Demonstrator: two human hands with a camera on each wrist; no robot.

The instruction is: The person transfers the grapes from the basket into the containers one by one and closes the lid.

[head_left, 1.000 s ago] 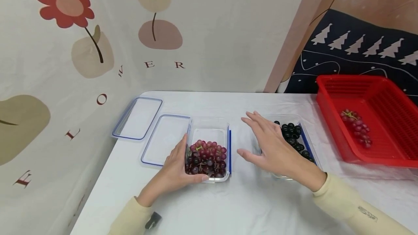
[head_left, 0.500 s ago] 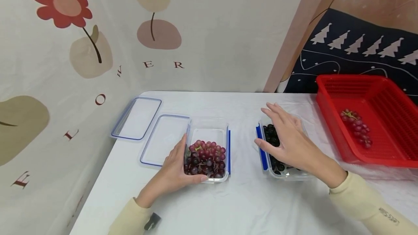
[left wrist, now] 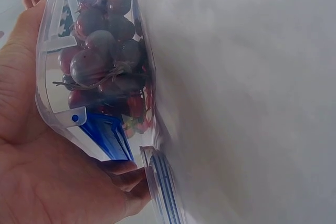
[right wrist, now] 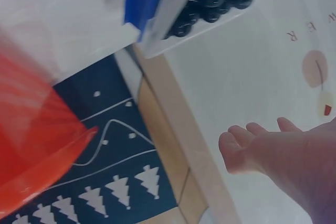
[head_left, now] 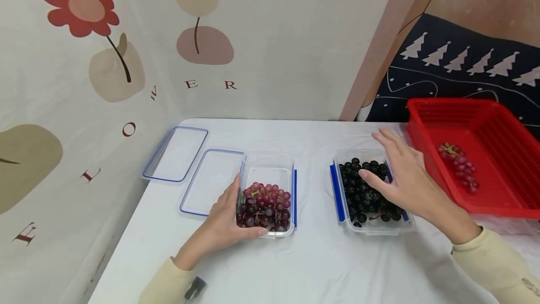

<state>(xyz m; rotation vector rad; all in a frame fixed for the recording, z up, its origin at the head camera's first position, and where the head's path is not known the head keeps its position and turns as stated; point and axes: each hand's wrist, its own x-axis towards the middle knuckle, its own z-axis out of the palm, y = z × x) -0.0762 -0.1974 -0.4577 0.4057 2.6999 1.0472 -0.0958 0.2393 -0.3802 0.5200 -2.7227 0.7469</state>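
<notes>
My left hand point(head_left: 225, 226) holds a clear plastic food container point(head_left: 270, 172) at its near left corner, thumb along the front and fingers along the left side. Red grapes point(head_left: 270, 193) and darker purple grapes point(head_left: 263, 212) fill its near half. In the left wrist view, the hand sits beside a blue clip point(left wrist: 107, 132) on the container. My right hand point(head_left: 407, 177) hovers with spread fingers over the right side of a second clear container point(head_left: 375, 231), full of black grapes point(head_left: 363, 196). It holds nothing.
Two clear lids with blue seals, a far lid point(head_left: 181, 154) and a near lid point(head_left: 211, 184), lie at the left. A red plastic basket point(head_left: 476, 206) stands at the right with a bunch of red grapes point(head_left: 461, 167) inside. Printed cloth hangs behind the white table.
My right hand has moved right, from the left of the black-grape container across to its right side, nearer the red basket. My left hand stays at its container.
</notes>
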